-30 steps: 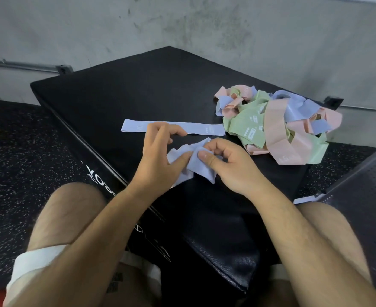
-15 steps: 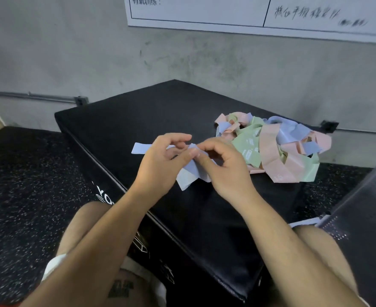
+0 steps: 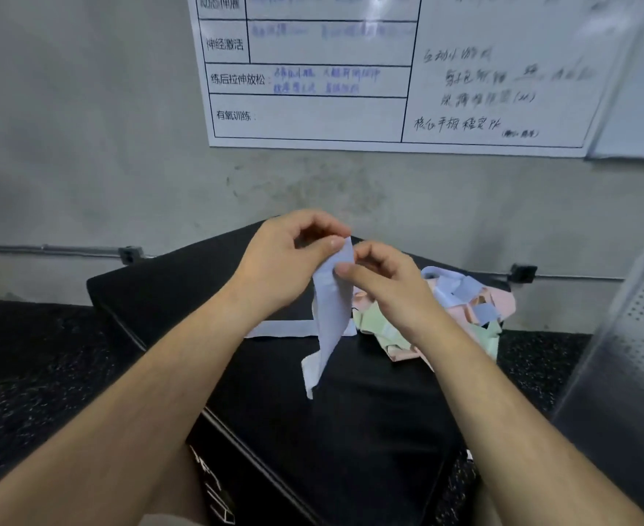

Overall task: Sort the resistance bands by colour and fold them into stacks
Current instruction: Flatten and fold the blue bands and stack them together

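Two hands meet above the black padded box (image 3: pixel 369 430), both lifted clear of its top. The left hand (image 3: pixel 286 260) is curled, its thumb and forefinger pinching the top edge of a pale blue band (image 3: pixel 331 317). The right hand (image 3: pixel 385 286) is curled too, its thumb and fingertips pinching the same band just below and to the right of the left hand's pinch.

The band hangs down from the two pinches with its long axis close to upright. Its top end is high, and its lower end slants a little left and towards the person, where it twists on itself. Whether that lower end touches the box cannot be told.

A second blue band (image 3: pixel 278 330) lies flat on the box behind the hanging one, its long axis running left to right. Just right of it, partly hidden by the right hand, a tangled heap (image 3: pixel 468 298) of blue, pink and green bands sits at the box's far right. A white chart (image 3: pixel 312 115) with handwriting hangs on the grey wall beyond.
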